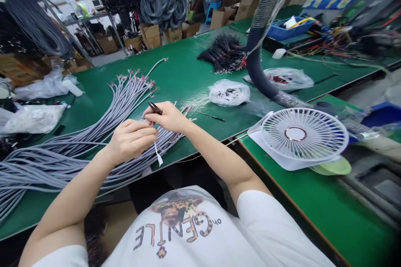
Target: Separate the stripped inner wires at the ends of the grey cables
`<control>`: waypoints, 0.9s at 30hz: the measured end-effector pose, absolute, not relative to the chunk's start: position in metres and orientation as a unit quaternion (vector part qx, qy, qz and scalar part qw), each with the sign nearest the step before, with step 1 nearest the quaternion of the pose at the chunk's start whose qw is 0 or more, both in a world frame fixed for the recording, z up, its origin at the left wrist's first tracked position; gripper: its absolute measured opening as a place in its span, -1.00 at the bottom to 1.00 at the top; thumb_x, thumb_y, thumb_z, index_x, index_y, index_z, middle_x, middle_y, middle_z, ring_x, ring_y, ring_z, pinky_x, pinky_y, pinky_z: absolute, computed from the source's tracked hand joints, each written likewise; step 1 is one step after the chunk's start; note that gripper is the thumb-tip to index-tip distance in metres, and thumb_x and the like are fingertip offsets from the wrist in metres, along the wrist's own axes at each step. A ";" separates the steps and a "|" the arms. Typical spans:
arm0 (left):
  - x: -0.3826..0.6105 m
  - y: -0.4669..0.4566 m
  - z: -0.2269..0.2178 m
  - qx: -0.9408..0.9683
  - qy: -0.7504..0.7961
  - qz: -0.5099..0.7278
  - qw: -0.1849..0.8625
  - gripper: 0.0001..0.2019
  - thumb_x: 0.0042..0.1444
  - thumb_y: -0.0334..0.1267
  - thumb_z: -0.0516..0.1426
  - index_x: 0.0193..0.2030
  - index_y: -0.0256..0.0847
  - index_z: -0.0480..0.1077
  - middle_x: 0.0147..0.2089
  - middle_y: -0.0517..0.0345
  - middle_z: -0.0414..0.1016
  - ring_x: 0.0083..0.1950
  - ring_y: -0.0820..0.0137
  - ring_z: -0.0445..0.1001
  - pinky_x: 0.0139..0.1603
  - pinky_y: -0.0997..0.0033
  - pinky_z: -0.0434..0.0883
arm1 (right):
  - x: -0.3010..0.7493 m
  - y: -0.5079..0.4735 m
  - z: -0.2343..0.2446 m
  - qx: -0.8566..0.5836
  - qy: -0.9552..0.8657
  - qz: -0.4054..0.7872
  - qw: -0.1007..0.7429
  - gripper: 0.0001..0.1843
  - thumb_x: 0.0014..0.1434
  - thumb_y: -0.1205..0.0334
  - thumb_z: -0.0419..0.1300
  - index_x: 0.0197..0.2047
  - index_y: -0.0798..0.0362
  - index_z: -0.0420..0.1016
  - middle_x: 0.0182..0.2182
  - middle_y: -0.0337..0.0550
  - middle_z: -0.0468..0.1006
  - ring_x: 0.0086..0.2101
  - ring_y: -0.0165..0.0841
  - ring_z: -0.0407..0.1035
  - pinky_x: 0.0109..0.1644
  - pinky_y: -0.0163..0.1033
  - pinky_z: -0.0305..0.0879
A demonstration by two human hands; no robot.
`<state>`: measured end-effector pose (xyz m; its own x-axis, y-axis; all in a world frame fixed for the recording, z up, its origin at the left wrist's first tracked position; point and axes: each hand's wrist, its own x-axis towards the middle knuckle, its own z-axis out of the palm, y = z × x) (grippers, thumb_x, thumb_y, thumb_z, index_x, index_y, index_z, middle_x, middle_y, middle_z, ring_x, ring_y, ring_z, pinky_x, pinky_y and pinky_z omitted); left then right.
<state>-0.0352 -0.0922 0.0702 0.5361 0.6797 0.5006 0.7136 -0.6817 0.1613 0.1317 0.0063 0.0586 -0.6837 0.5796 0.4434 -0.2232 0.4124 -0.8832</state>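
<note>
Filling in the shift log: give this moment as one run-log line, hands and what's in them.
left hand: curled over grey cable bundle | right hand: holding black tweezers | nearby: white tag | surface: green workbench

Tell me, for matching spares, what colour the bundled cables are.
The cables are blue-grey, clearest in the head view.
</note>
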 end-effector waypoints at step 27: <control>-0.033 -0.095 0.077 -0.660 -0.531 -0.463 -0.262 -0.82 0.06 -0.17 0.22 -0.34 -0.26 0.55 -0.32 0.03 0.62 -0.37 0.38 0.55 -0.39 0.47 0.52 | 0.156 -0.037 0.026 -0.206 -0.878 0.171 0.396 -0.62 0.36 0.06 -0.04 -0.05 0.10 0.49 -0.24 -0.05 0.61 -0.26 -0.34 0.47 -0.22 -0.31 0.29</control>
<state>-0.0328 -0.0946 0.0772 0.0092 0.9428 0.3333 0.4586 -0.3002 0.8364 0.1564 -0.0372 0.0261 -0.6017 0.4968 0.6254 0.2261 0.8570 -0.4631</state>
